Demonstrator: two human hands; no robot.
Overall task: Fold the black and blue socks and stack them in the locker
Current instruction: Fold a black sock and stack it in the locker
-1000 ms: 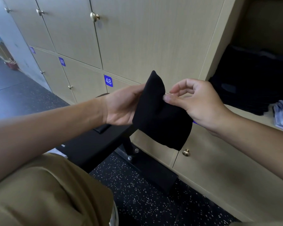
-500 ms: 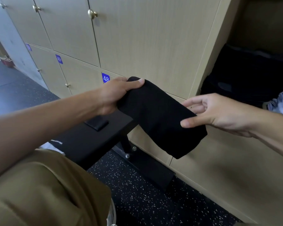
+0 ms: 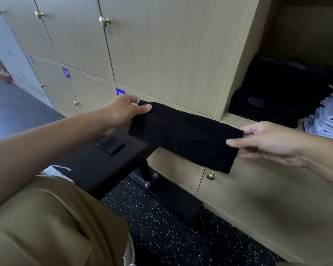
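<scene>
Room: a wall of wooden lockers (image 3: 161, 45) is being faced over a speckled dark floor (image 3: 161, 237).
Open locker (image 3: 238, 120): black and blue piles are being kept inside, at right.
Bench (image 3: 96, 169): a small black pad is being carried on it.
Black sock (image 3: 183, 135): bunched a second ago, it is now being stretched flat in mid-air, well short of the shelf; folding is being prepared.
Left hand (image 3: 121, 112): one end is being pinched.
Right hand (image 3: 267, 143): the other end is being pinched.

Left hand (image 3: 123, 110) and right hand (image 3: 267, 143) extended, fingers pinching.
</scene>
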